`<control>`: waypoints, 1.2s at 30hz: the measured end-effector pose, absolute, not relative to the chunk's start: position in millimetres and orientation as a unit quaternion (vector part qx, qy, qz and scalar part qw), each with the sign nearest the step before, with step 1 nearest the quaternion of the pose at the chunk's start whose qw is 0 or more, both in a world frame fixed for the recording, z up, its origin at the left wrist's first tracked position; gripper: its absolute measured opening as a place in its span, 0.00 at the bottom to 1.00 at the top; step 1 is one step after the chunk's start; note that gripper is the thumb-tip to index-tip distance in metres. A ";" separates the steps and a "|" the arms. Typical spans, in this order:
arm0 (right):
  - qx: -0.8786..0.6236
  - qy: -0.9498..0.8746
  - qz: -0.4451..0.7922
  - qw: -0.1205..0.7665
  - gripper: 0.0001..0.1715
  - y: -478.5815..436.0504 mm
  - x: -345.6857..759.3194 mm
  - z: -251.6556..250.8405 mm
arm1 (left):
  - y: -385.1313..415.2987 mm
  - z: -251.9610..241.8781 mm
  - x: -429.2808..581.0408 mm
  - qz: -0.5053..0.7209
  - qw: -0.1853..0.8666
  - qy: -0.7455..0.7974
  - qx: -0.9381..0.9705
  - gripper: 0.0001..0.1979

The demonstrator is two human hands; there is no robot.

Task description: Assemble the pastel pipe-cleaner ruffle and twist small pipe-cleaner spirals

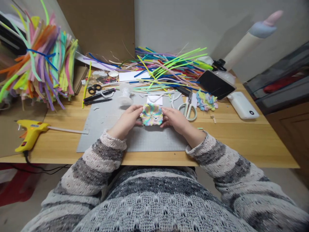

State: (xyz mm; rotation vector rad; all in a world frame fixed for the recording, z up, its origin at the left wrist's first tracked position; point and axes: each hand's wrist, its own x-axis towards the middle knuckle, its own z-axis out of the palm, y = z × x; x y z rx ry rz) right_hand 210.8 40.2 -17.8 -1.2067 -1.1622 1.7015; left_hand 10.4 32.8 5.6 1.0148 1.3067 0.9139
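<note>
1. Your left hand [126, 120] has the left edge of the pastel piece [152, 115] pinched, thumb above and fingers behind or beneath; the gap is no wider than the piece's edge.
2. Your right hand [175, 120] grips the opposite edge in much the same way, so the piece sits between your two hands – how firmly either one presses, you cannot tell from here.
3. The piece is over the grey mat [137, 143], near its middle, its patterned face toward you, with lines running out from the centre. Whether its underside touches the mat is hidden.
4. Just beyond your left hand stands a clear spool [126, 93]; a white card [157, 100] lies right behind the piece.
5. Beyond your right hand are the white scissors [189, 108], blades pointing away from you, and to their right a ruffled pastel cluster [207, 100], near the phone [218, 84] and a white device [243, 105].
6. To your left, the yellow glue gun [32, 133] lies on its side, its glue stick [67, 130] reaching over the mat's edge.
7. Further back, loose stems [173, 66] pile up along the wall – a tied bundle [43, 64] fills the far left.
</note>
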 end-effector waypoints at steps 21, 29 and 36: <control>-0.487 -0.636 0.500 0.330 0.14 45.1 222.5 -25.7 | 22.6 -14.6 -2.8 0.310 0.375 0.522 0.700 0.17; -0.539 -0.664 0.328 0.401 0.15 53.8 245.2 -6.5 | 13.4 -12.3 -3.3 0.399 0.360 0.531 0.655 0.16; -0.677 -0.553 0.059 0.482 0.14 89.6 347.0 24.9 | 11.0 -3.4 -3.0 0.459 0.424 0.562 0.542 0.17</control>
